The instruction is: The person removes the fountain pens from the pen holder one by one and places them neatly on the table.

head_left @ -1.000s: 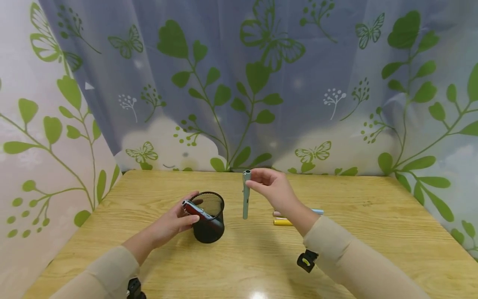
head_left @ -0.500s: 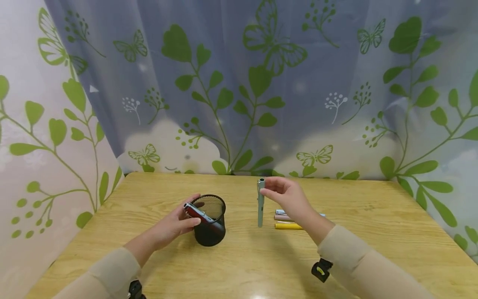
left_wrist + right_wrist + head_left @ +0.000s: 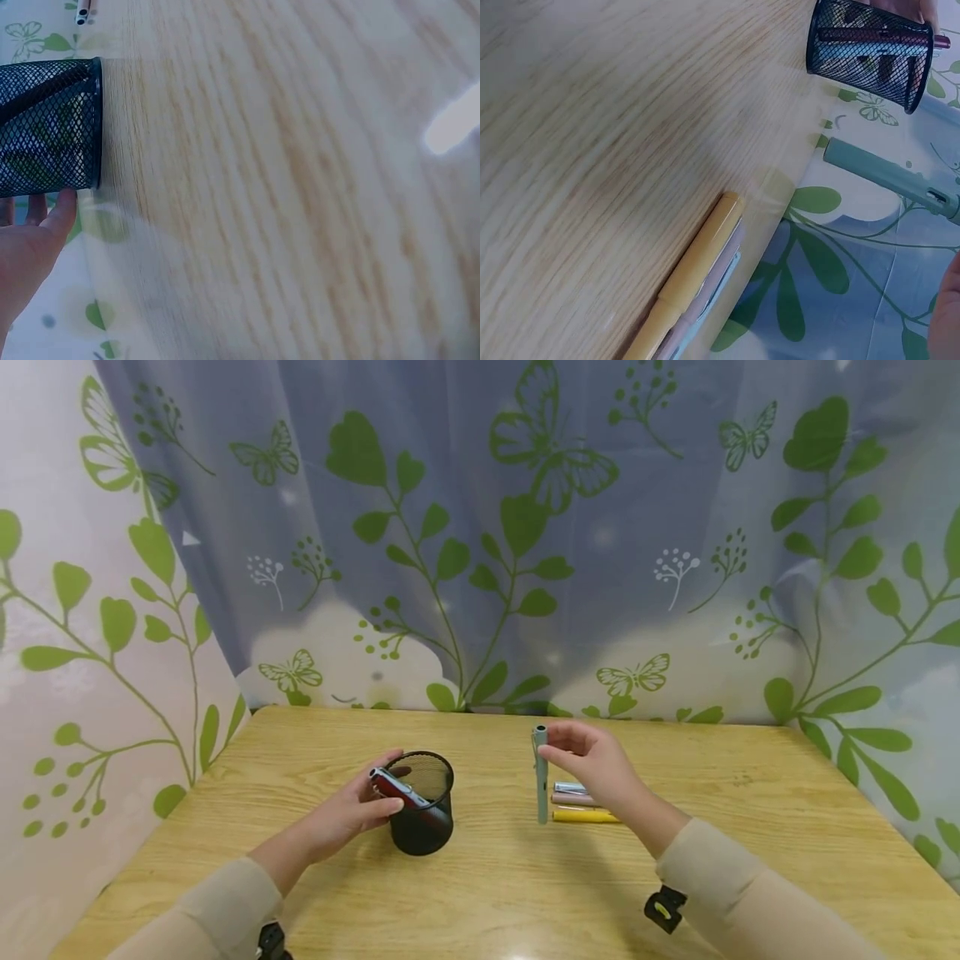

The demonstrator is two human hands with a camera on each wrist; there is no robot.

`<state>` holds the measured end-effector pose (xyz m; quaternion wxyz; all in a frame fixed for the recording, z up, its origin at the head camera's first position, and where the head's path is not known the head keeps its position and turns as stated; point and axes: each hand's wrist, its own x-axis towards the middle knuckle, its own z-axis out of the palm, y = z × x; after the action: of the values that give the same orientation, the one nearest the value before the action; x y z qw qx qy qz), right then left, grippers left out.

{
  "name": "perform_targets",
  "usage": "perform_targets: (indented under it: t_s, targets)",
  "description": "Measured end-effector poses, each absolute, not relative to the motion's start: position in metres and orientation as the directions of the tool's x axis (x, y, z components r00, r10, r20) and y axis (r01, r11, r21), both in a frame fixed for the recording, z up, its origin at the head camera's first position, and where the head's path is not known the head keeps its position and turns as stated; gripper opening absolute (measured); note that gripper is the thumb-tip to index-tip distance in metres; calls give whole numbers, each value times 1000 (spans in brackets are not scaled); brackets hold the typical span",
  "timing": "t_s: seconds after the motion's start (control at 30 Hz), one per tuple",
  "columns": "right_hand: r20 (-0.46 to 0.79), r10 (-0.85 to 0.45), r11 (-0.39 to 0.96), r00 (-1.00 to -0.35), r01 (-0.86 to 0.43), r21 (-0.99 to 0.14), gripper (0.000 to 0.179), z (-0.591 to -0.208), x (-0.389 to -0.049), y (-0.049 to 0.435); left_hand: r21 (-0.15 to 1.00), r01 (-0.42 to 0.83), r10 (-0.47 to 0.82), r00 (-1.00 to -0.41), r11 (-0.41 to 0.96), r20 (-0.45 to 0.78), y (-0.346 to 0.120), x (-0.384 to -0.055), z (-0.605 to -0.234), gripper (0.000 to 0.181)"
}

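Green pen pinched upright, mesh cup in the other hand
Right hand has thumb and fingers closed near the pen's top, just beside the yellow pen and two others lying on the table; left hand is curled round the cup, dark red pen leaning inside; imo a light pinch kept clear of that row should avoid rolling pens, and a firm left grip should stop any tipping
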<state>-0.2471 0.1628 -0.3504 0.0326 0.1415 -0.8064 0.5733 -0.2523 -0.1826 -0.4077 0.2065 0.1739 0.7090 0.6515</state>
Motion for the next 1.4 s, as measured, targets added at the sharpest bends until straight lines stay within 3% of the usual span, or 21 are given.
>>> perform_targets:
  t_s: [0.3,0.83,1.1,1.4]
  targets:
    - [197,-213,306,-957,-257,-917,35,-352,-245,175,994,-24,519,-851,106,-76,-183,-252,-408,76]
    - [214,-260,453,-942,-315,-834,32,-355,-236,196,995,-21,511,-857,101,-70,-183,-252,-408,76]
    - [252,-311,495,-916,-382,-780,26,-360,-233,204,995,-24,516,-854,93,-69,-183,-252,-407,77]
    - [199,-411,512,-890,-406,-757,20,-367,-233,214,995,-22,518,-852,100,-71,-183,-252,-408,76]
